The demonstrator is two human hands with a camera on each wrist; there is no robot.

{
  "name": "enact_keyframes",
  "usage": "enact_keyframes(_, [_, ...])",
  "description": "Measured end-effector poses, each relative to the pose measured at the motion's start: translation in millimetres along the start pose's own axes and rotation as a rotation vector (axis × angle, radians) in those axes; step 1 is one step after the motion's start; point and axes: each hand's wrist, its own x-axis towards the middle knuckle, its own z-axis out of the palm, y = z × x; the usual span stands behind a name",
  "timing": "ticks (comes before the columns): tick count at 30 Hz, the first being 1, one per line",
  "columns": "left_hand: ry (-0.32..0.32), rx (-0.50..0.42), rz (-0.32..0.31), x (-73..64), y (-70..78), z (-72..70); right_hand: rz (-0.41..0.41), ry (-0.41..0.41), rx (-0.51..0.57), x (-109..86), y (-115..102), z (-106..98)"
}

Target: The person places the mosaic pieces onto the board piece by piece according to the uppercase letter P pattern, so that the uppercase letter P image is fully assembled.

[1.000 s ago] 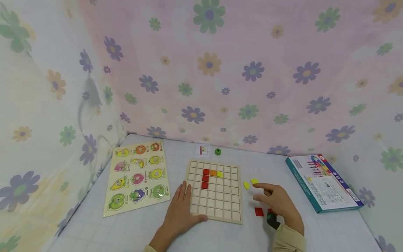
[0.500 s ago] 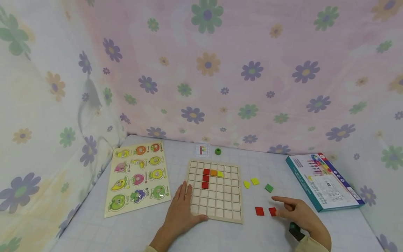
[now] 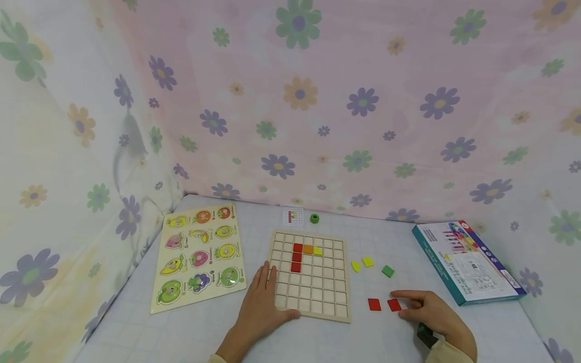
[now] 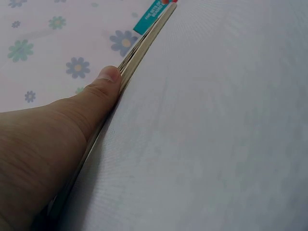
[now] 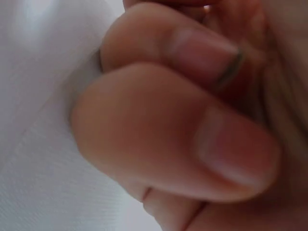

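A wooden grid board [image 3: 313, 287] lies in the middle of the table in the head view. In its cells sit a column of red tiles [image 3: 297, 257], an orange tile [image 3: 308, 249] and a yellow quarter-round tile [image 3: 317, 250]. My left hand [image 3: 259, 307] rests along the board's left side, fingers straight, thumb [image 4: 103, 86] against its near edge. To the right, my right hand [image 3: 428, 310] is low over the table, index finger and thumb apart at either side of a loose red square tile [image 3: 394, 305]. Its other fingers [image 5: 144, 130] are curled in.
Beside the board lie another red tile [image 3: 374, 304], a green tile [image 3: 388, 271] and two yellow tiles [image 3: 367, 261]. A pattern card [image 3: 292, 217] and green bead [image 3: 314, 219] are behind it. A fruit puzzle [image 3: 199, 257] lies left, a box [image 3: 469, 264] right.
My right hand has moved right and nearer, away from the yellow tiles, uncovering the green tile. Its thumb has shifted off the right red tile. My left hand stays put.
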Motion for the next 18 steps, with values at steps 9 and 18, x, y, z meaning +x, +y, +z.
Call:
enact_keyframes(9, [-0.004, -0.005, -0.005, -0.8, 0.5, 0.2, 0.006, 0.005, -0.010, 2.6, -3.3, 3.1])
enact_keyframes(18, [0.005, 0.010, 0.005, 0.6, -0.8, 0.0, 0.061, 0.061, 0.002, 7.7, -8.2, 7.5])
